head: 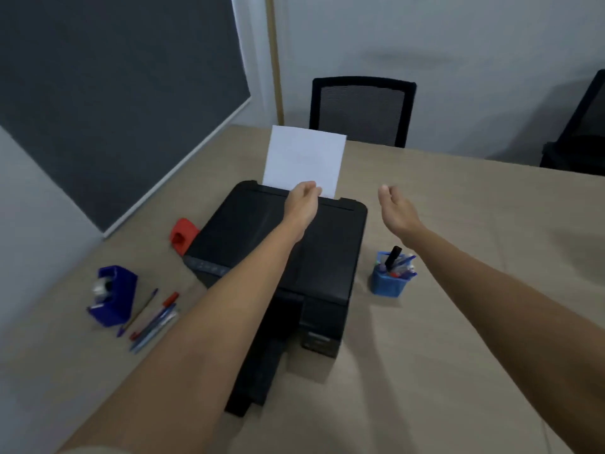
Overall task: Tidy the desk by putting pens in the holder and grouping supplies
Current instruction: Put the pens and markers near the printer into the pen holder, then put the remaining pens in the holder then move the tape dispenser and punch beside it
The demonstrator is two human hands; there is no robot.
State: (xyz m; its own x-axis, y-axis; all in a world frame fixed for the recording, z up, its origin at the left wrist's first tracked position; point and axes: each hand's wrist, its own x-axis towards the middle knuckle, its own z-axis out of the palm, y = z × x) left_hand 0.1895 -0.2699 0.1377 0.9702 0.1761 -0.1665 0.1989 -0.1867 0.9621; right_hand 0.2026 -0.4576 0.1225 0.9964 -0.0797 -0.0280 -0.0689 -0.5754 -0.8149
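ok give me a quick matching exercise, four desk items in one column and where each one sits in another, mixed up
Items:
1. tape dispenser
2. pen holder
3. sheet of paper
4. loose pens

Places:
A. standing in the printer's rear feed
B. on the desk right of the printer
C. far left of the desk
D. lying flat between the tape dispenser and the left forearm

Pairs: 1-C, 2-B, 3-A, 4-D
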